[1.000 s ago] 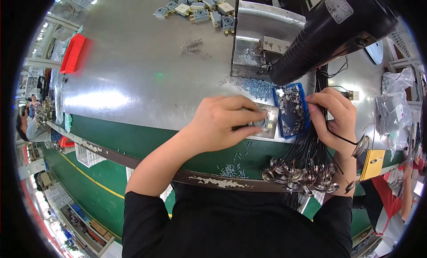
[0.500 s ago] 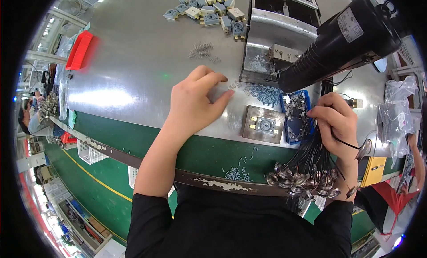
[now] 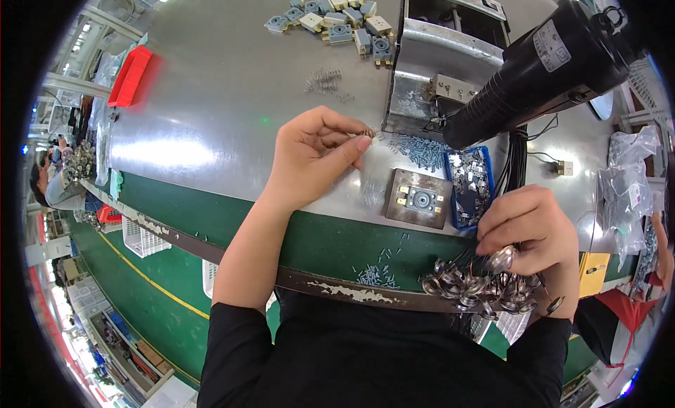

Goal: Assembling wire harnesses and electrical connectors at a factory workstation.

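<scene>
My left hand is closed in a pinch beside the pile of small blue-grey screws. What looks like a small coil spring shows at its fingertips. To the right, my right hand is closed over the bundle of black wires with round metal ends. One shiny round metal end shows just under its fingers, and the wire itself is mostly hidden. Between the hands, a grey socket part with brass prongs sits in a square metal block.
A blue tray of small metal pieces stands right of the block. Beyond it, a black electric screwdriver slants beside a metal stand. Farther back lie grey and white socket parts and loose springs. Screws lie near the table edge.
My left hand's fingers have closed together at the springs beside the screws. My right hand has moved from the blue tray toward me, down to the round metal ends.
</scene>
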`<state>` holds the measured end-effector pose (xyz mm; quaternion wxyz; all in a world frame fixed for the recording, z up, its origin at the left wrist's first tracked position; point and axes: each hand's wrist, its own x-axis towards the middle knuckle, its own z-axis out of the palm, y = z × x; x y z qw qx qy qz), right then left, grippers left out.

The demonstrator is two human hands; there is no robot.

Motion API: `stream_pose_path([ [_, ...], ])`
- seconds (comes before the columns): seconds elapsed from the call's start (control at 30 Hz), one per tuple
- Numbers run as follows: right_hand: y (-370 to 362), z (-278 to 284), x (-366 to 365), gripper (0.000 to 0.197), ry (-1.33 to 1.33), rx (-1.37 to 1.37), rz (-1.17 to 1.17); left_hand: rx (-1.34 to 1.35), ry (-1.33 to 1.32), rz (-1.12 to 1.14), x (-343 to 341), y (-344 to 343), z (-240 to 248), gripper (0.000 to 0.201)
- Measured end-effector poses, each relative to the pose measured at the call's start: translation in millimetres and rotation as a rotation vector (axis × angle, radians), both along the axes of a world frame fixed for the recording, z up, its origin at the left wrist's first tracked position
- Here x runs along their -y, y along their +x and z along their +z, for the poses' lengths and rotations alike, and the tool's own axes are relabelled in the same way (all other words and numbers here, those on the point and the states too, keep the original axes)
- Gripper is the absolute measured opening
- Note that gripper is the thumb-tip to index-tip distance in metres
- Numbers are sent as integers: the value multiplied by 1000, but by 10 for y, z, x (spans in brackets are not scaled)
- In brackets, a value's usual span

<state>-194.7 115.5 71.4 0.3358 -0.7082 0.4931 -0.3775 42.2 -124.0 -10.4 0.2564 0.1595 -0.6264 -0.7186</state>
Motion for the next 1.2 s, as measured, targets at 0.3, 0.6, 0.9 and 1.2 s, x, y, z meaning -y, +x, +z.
stream_pose_path([
  [0.3, 42, -26, 111, 39, 130, 408, -41, 36, -194, -166, -238, -19, 94, 21],
  [0.6, -2, -407, -14, 30, 10, 728, -200, 41, -394, -248, -435, -204, -17, 20],
  [0.9, 143, -285, -21, 34, 181, 820, -342, 104, -448, -322, -441, -206, -42, 24],
  [1.2, 264, -161, 109, 18, 493, 792, -526, 54, -326, -218, -469, -190, 63, 40],
])
